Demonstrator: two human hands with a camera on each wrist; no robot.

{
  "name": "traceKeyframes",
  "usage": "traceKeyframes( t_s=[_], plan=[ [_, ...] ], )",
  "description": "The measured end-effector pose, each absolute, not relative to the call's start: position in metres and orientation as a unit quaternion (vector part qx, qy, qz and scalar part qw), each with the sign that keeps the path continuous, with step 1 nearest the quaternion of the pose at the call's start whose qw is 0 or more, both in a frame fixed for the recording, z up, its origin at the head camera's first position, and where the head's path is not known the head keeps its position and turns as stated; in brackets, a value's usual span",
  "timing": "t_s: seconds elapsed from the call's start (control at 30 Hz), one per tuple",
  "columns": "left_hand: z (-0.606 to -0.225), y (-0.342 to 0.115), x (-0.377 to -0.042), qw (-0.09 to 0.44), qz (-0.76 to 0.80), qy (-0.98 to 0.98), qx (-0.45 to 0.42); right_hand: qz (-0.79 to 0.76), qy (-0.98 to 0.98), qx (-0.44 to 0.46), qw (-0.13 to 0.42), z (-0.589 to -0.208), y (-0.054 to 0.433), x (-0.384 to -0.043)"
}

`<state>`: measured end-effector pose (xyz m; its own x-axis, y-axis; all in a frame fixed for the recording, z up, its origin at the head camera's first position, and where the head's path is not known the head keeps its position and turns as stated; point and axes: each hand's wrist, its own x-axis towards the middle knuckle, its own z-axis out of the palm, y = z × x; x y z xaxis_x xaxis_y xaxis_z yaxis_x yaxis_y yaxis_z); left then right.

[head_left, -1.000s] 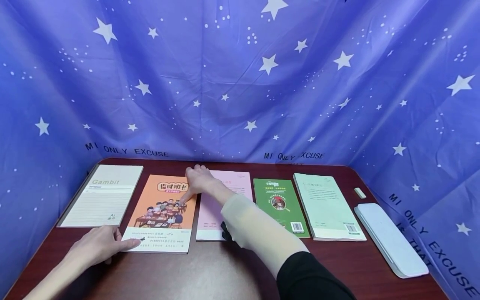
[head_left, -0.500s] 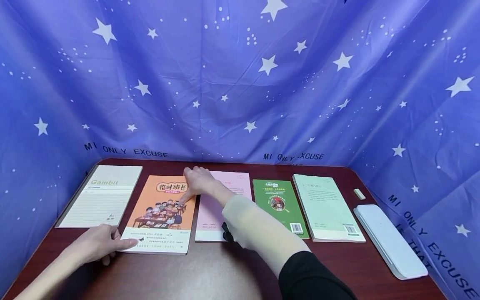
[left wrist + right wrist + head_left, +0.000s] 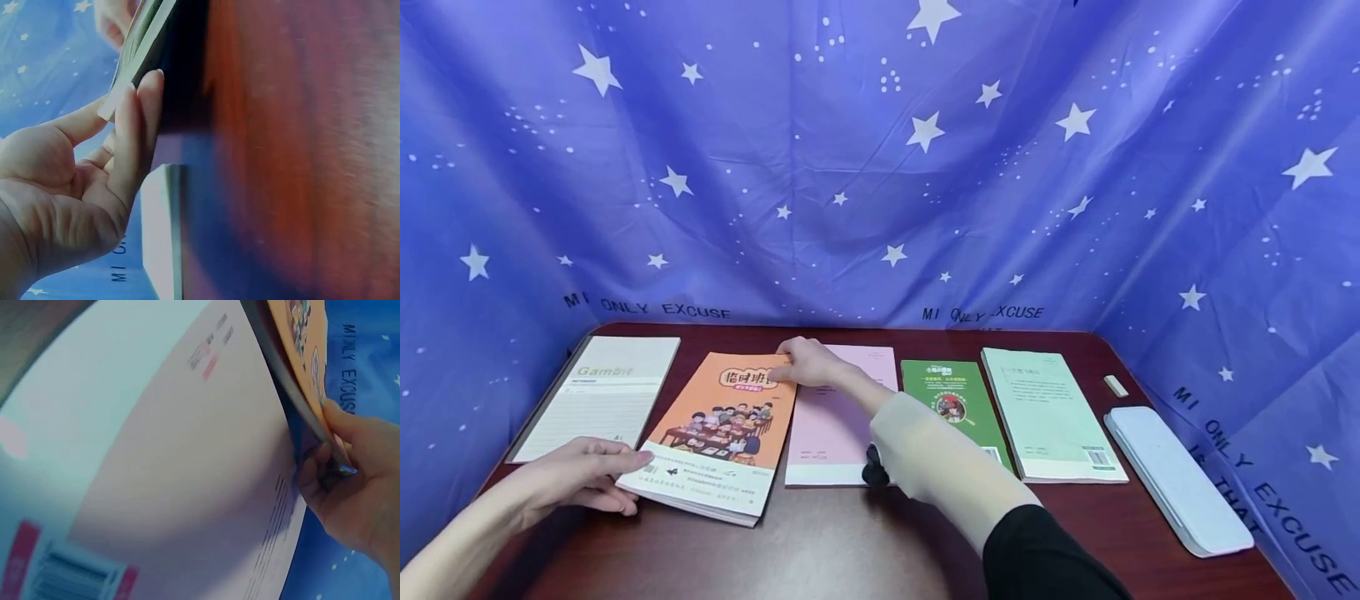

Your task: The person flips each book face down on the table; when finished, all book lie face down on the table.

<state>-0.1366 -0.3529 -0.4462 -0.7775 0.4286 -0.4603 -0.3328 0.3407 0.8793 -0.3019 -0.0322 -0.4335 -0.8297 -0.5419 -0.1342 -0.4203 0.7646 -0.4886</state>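
Note:
An orange book (image 3: 718, 421) with a white lower band and a drawing of children is raised off the table at its near end. My left hand (image 3: 576, 475) pinches its near left corner, thumb on the cover and fingers underneath, as the left wrist view shows at the page edge (image 3: 150, 47). At the far right corner my right hand (image 3: 811, 364) grips the same book; in the right wrist view its thumb lies on the cover and its fingers curl below. Beside the orange book lies a pink book (image 3: 827, 425), partly behind my right forearm.
A Gambit notebook (image 3: 602, 400) lies at the far left. Right of the pink book are a green book (image 3: 925, 396), a pale green book (image 3: 1052, 417), an eraser (image 3: 1116, 386) and a white case (image 3: 1180, 479). A blue star-patterned curtain (image 3: 850, 150) surrounds the dark red table (image 3: 827, 542).
The orange book's near end has lifted and turned slightly. The left hand has slid its fingers under the near corner; the right hand has closed round the far corner.

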Motion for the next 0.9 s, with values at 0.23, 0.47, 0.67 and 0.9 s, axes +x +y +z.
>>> traceKeyframes(
  t_s=[0.23,0.47,0.67,0.9],
  plan=[
    [-0.437,-0.36,-0.144,0.336,0.616,0.709,0.065,-0.37,0.883,-0.235,0.166,-0.438,-0.012,-0.294],
    [-0.432,-0.346,-0.152,0.297,0.621,0.723,0.058,-0.458,0.853,-0.178,0.174,-0.442,0.017,-0.279],
    [-0.429,-0.323,-0.16,0.222,0.628,0.744,0.043,-0.537,0.822,-0.132,0.137,-0.435,0.043,-0.266],
    [-0.424,-0.29,-0.169,0.147,0.648,0.747,0.02,-0.634,0.759,-0.089,0.114,-0.426,0.079,-0.247]
  ],
)
